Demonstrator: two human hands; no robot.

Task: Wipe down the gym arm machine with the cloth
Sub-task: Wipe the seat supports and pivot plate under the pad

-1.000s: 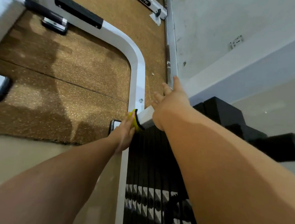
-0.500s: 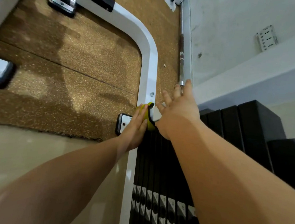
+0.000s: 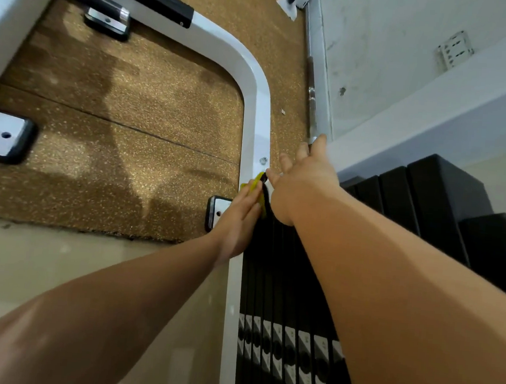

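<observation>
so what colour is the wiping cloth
Yellow: the small yellow cloth shows best in the head view.

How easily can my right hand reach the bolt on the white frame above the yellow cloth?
Probably yes, easily: the right hand is open beside the bolt on the white frame, with nothing between them. The left hand and yellow cloth lie nearer you.

Open mat (image 3: 129,127) left of the white frame tube (image 3: 256,116). Right side obstructed: weight stack (image 3: 283,285), black blocks (image 3: 432,206) and wall (image 3: 407,67) close in, leaving a narrow strip.
</observation>
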